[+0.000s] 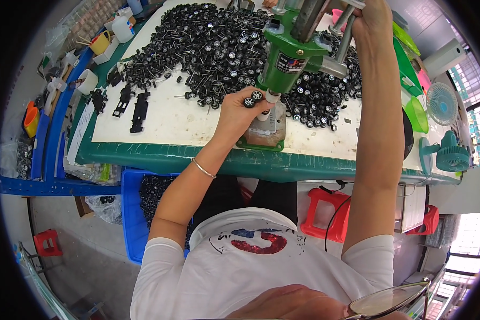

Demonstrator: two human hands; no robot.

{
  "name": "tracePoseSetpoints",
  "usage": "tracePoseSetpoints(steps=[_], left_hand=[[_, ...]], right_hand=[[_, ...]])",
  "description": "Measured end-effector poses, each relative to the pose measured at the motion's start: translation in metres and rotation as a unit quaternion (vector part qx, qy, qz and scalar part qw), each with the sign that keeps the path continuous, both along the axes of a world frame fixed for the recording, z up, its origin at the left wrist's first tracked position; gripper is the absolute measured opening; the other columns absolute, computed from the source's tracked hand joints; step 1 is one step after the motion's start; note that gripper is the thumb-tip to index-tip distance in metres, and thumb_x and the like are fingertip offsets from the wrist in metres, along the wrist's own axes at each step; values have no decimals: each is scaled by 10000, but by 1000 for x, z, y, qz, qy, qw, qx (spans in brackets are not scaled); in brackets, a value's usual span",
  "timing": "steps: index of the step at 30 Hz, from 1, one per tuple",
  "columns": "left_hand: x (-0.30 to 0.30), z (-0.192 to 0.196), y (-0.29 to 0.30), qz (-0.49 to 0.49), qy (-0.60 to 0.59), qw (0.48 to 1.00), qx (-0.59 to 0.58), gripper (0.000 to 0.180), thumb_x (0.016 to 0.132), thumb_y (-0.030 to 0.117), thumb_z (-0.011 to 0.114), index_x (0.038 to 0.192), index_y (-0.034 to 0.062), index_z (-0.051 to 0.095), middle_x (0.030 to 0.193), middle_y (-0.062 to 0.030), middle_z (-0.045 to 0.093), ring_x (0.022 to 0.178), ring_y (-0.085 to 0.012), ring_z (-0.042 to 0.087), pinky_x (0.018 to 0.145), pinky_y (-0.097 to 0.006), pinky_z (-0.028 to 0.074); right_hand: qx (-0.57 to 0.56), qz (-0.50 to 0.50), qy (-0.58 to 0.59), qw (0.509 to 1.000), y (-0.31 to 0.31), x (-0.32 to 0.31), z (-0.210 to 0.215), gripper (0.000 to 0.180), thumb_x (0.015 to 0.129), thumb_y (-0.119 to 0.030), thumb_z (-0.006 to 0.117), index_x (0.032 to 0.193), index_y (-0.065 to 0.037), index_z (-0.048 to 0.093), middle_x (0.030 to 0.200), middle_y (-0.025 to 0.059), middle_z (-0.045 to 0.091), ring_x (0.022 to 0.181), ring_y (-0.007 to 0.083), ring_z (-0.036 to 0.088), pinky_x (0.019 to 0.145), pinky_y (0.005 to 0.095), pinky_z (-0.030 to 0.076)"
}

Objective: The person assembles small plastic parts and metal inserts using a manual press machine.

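Observation:
A green hand-lever press (pixel 278 72) stands at the table's front, its ram down close to the fixture above the base plate (pixel 261 140). My left hand (pixel 237 114) is closed beside the ram and pinches small black toy wheels (pixel 249 102) with silver hubs. Its fingertips reach right under the ram, where part of what they hold is hidden. High on the right, my right hand (pixel 372 22) wraps round the press's metal lever (pixel 345 40). Behind the press spreads a big heap of toy wheels on axles (pixel 208 50).
Black toy-car chassis (pixel 139 112) lie on the white table top (pixel 181 128) at left. A blue bin (pixel 135 213) of dark parts sits below the green table edge. Red stools (pixel 325 213), a teal fan (pixel 453 154) and a white bottle (pixel 123 29) stand around.

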State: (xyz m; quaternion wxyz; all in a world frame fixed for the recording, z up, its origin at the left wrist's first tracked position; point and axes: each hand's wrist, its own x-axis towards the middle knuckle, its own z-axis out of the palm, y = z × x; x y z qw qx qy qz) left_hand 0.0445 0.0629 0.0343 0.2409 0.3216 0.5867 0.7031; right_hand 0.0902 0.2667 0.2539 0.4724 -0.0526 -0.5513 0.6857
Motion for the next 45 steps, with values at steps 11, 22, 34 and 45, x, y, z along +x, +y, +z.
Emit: tracePoseSetpoints(steps=[11,22,34,45], left_hand=[[-3,-1,0,-15,43,999,4,117,777,46,734,886,21,700,758,16,666,686,-25,565,623,-200,454],[-5,-4,1,-14,70,997,0,102,781,39,728,875,11,699,762,11,667,687,-40,580,631,-214,462],[-2,-6,0,16,102,994,30,132,759,11,739,877,-25,692,830,-18,670,725,-67,591,671,-222,474],[6,-13,0,-7,-34,999,19,201,783,38,746,974,-6,703,807,-2,674,713,-42,576,650,-212,478]], right_hand=[[57,-72,68,993,-58,31,8,246,939,-292,599,825,-89,522,569,-110,325,419,1,249,357,172,155],[138,-90,116,979,-61,41,0,248,925,-303,618,818,-94,536,555,-104,335,420,-3,248,360,179,161],[205,-154,215,942,-89,69,-31,320,939,-302,482,711,-86,417,532,-32,250,432,60,154,394,246,115],[169,-73,157,970,-73,62,-12,291,908,-170,507,657,-109,372,558,-49,252,458,49,215,406,234,165]])
